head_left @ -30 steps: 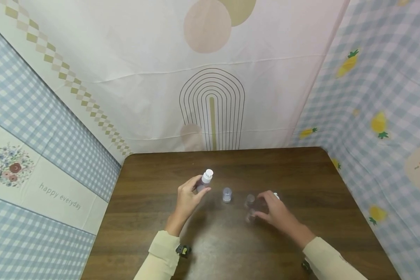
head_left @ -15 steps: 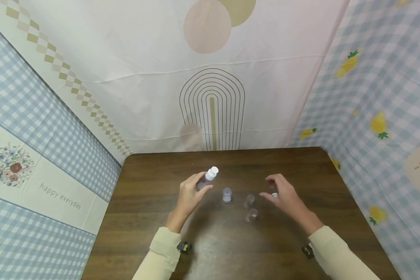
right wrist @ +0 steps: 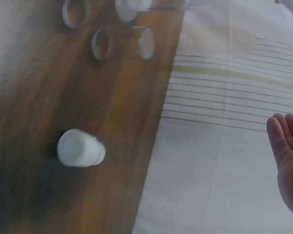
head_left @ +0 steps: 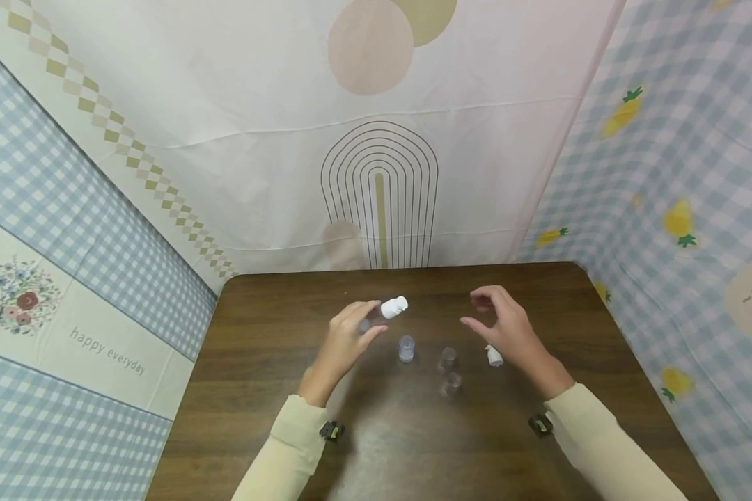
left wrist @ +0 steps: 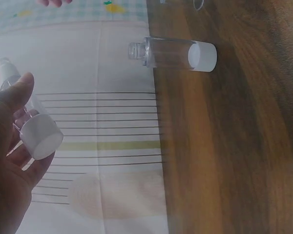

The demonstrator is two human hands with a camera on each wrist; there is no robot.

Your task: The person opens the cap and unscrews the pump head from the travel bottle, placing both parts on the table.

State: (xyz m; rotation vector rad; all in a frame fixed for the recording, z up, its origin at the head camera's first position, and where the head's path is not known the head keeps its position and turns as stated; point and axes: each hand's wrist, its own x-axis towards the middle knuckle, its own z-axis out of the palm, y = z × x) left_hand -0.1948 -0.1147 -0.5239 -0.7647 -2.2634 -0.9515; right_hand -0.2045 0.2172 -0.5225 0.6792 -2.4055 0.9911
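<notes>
My left hand holds a clear bottle with a white pump top between thumb and fingers. The bottle is off the table and tilts to the right; its white base shows in the left wrist view. Beside that hand, a second clear bottle stands upright, its threaded neck bare. My right hand is raised over the table, thumb and fingers apart, holding nothing. Below it a loose white pump top rests on the table. Two clear caps stand left of it.
The brown wooden table reaches back to a white cloth wall. Checked cloth hangs along the right side and more checked cloth along the left.
My left hand has moved right and tipped the bottle further over to the right. My right hand has lifted away from the clear caps, uncovering the loose white pump top.
</notes>
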